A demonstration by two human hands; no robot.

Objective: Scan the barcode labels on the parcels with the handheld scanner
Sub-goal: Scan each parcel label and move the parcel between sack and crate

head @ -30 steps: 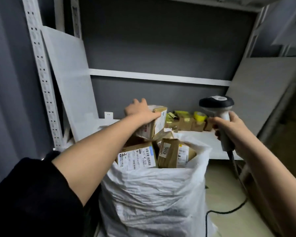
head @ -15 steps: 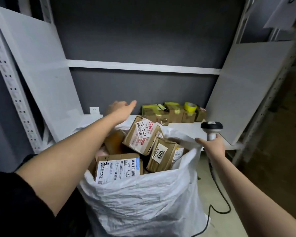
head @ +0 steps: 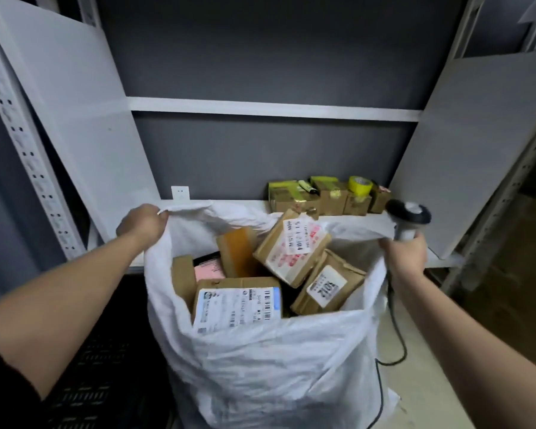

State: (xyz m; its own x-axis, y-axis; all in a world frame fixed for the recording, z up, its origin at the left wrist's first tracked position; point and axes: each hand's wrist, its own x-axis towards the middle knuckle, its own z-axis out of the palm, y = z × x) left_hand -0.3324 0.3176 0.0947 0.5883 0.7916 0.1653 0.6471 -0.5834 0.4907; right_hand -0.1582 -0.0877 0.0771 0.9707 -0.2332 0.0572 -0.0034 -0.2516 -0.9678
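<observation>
The white sack [head: 270, 360] is gripped at its far-left rim by the left hand [head: 141, 226], while the right hand [head: 404, 255] is closed round the scanner [head: 408, 218] and seems also to catch the far-right rim, probably so that the mouth is spread and the labels exposed. The parcels [head: 291, 247] are heaped inside the sack: brown cardboard boxes, tilted against one another, with white barcode labels turned upward, the nearest label [head: 237, 308] lying just behind the near rim.
</observation>
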